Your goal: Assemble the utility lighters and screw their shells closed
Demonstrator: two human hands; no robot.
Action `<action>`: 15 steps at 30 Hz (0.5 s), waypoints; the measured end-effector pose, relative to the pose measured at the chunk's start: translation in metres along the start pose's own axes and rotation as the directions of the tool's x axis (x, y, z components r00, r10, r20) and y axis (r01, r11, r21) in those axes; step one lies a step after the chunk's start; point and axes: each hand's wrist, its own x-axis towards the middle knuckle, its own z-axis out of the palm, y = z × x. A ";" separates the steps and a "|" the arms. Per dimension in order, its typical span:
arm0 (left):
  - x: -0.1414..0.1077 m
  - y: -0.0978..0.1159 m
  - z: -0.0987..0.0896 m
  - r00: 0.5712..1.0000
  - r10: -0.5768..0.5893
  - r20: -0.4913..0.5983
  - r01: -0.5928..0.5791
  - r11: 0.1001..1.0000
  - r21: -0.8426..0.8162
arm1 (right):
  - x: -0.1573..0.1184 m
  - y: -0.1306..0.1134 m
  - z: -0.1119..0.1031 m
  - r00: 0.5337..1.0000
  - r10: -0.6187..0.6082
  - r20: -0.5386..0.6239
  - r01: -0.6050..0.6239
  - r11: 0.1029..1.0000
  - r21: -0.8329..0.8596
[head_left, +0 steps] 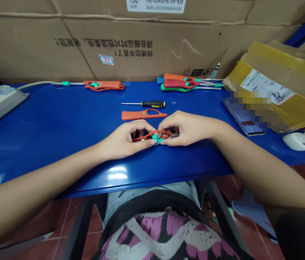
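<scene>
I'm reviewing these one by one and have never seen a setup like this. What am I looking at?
There is no machine here: a person works with two bare hands. The single picture comes from a camera worn on the head, looking forward and down. The left hand and right hand hold an orange shell with a green part between them. Beyond, on the blue table, lie another orange shell piece and a screwdriver. Farther back are what look like long-nosed lighters: an orange one at left and a colorful group at right. A large cardboard box stands behind.
</scene>
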 end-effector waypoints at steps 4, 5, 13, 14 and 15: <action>-0.001 -0.002 0.000 1.000 -0.004 0.018 0.004 1.000 0.016 | -0.001 0.000 0.001 1.000 0.010 -0.009 -0.011 1.000 -0.017; -0.001 -0.002 0.000 1.000 -0.005 0.025 0.005 1.000 0.009 | -0.001 0.000 0.001 1.000 0.009 -0.012 -0.009 1.000 -0.021; 0.002 -0.003 -0.005 0.996 0.037 0.076 -0.031 0.997 -0.071 | -0.001 0.000 0.001 0.999 -0.028 -0.031 0.027 0.999 -0.044; 0.002 -0.003 -0.005 0.996 0.037 0.082 -0.031 0.997 -0.077 | 0.000 -0.001 0.001 0.999 -0.031 -0.032 0.030 0.999 -0.044; 0.003 -0.002 -0.005 0.996 0.034 0.086 -0.026 0.996 -0.084 | 0.000 -0.001 0.001 0.999 -0.035 -0.033 0.033 0.999 -0.042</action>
